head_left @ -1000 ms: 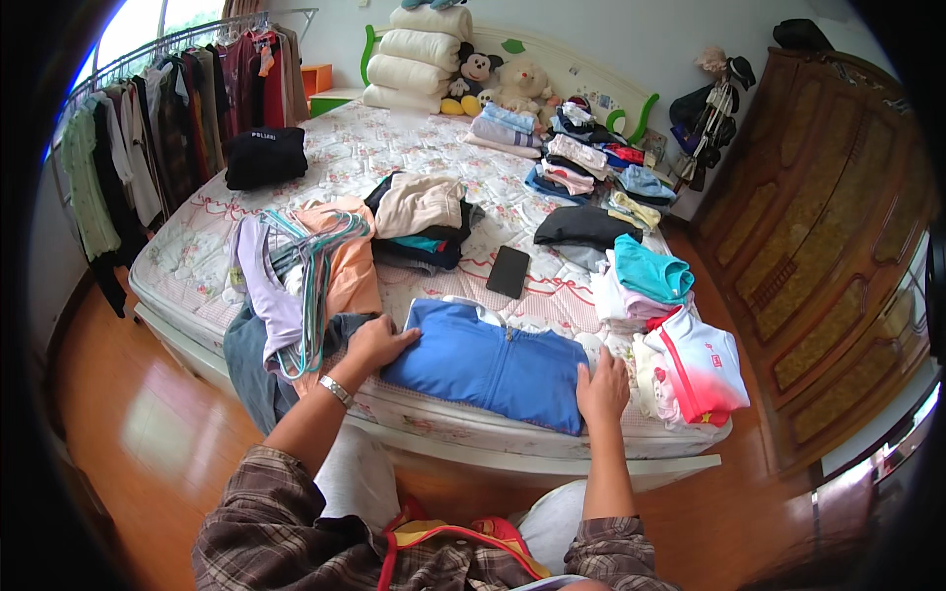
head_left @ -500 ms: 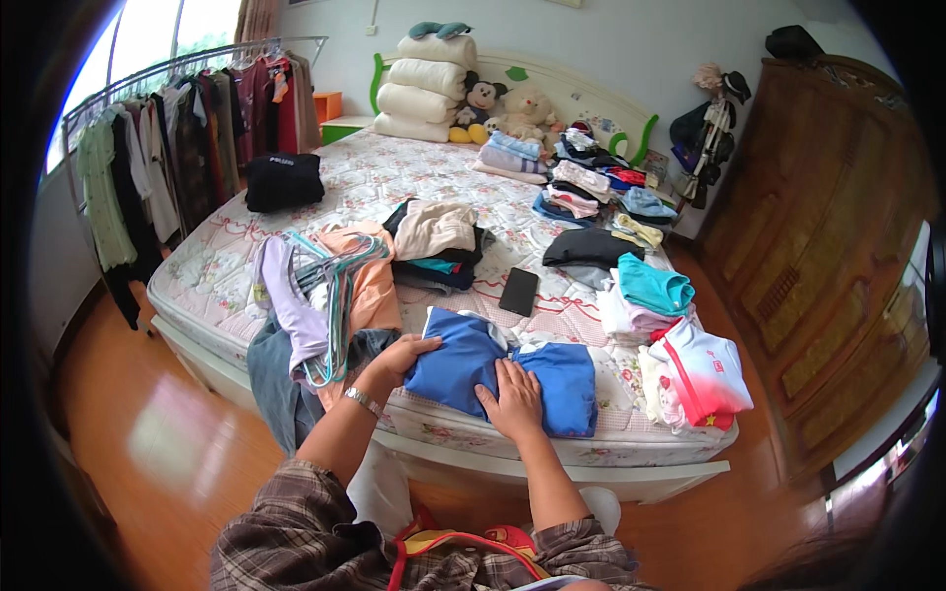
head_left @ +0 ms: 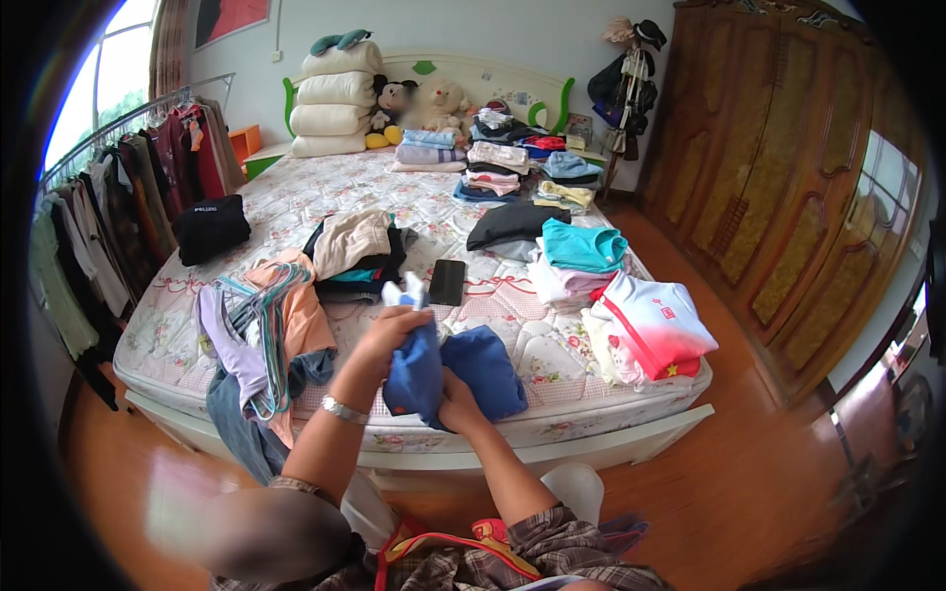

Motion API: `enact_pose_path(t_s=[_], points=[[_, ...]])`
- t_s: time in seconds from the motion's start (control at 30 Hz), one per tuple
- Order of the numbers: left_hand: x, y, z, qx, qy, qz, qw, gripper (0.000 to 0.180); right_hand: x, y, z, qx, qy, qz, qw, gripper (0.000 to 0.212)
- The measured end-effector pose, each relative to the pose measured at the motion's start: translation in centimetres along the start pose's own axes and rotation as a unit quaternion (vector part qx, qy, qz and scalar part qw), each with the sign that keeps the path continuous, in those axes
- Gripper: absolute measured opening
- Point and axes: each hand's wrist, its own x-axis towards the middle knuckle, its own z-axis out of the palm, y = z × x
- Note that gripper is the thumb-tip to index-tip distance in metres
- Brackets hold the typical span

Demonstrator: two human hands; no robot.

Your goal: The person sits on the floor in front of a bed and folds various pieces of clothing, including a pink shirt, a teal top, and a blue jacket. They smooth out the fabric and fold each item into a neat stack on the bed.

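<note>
A blue garment (head_left: 485,372) with white trim lies partly on the front edge of the bed; I cannot tell if it is a jacket or trousers. Its left part is lifted and folded up by my left hand (head_left: 396,331), fingers closed round the cloth just below the white part. My right hand (head_left: 455,402) grips the garment low down near the fold, its fingertips partly hidden by the cloth. Just beyond my hands lies a black phone (head_left: 447,283). To the left is a heap of hangers (head_left: 266,320) with a lilac top (head_left: 225,335) and peach cloth.
The mattress (head_left: 325,207) carries folded piles: a beige-topped stack (head_left: 352,244), a turquoise garment (head_left: 583,244), a white-and-red top (head_left: 658,320), a black bundle (head_left: 211,229). Rolled quilts (head_left: 335,103) and plush toys stand at the headboard. A clothes rack (head_left: 118,187) is left, a wooden wardrobe (head_left: 759,197) right.
The blue garment's left part, flat on the bed before, is now raised and turned over. My right hand went from resting flat on it to gripping its lower part. The view has swung right.
</note>
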Motion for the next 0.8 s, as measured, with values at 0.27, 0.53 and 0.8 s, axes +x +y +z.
enact_pose_path(t_s=[0.27, 0.53, 0.8], points=[[6.4, -8.4, 7.5, 0.507, 0.004, 0.094, 0.857, 0.032, -2.2, 3.5, -0.6, -0.387, -0.046, -0.146, 0.909, 0.050], [4.8, -10.9, 11.6, 0.545, 0.051, 0.140, 0.825, 0.033, -6.6, -2.6, -6.1, -0.441, -0.186, 0.007, 0.878, 0.029], [4.3, -14.3, 11.1, 0.550, 0.059, 0.301, 0.777, 0.025, -3.5, -13.4, -11.7, -0.153, -0.066, -0.109, 0.980, 0.027]])
